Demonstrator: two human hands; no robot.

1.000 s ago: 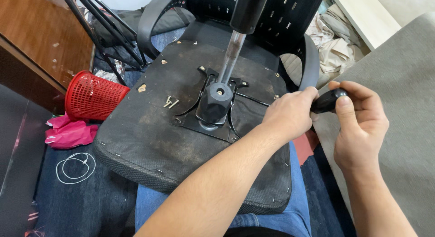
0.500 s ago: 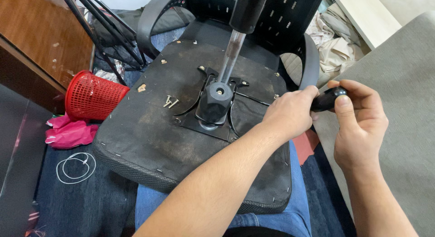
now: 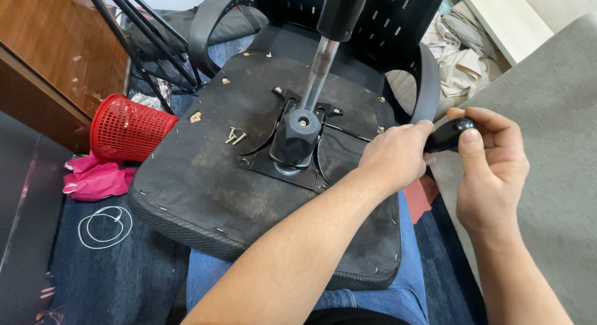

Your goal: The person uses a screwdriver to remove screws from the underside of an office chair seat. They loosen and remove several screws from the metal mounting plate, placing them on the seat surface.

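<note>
An upturned black office chair seat [image 3: 205, 182] rests on my lap, its dusty underside facing up. A black metal plate with a gas cylinder [image 3: 318, 70] and a black plastic cover [image 3: 293, 138] sits at its middle. Two loose screws [image 3: 234, 136] lie on the seat left of the plate. My left hand [image 3: 395, 156] is closed at the seat's right edge, by the base of the curved black armrest [image 3: 426, 82]. My right hand [image 3: 491, 169] grips a black tool handle [image 3: 446, 135] that points toward my left hand; its tip is hidden.
A red mesh basket [image 3: 127, 128] lies on its side at the left, with pink cloth [image 3: 96, 181] below it and a white cable loop [image 3: 102, 227] on the dark floor. A wooden cabinet [image 3: 56, 58] stands far left. A grey sofa cushion [image 3: 553, 145] fills the right.
Both hands stay at the seat's right edge. The view has shifted slightly, and my right hand with the tool handle sits a little higher than before.
</note>
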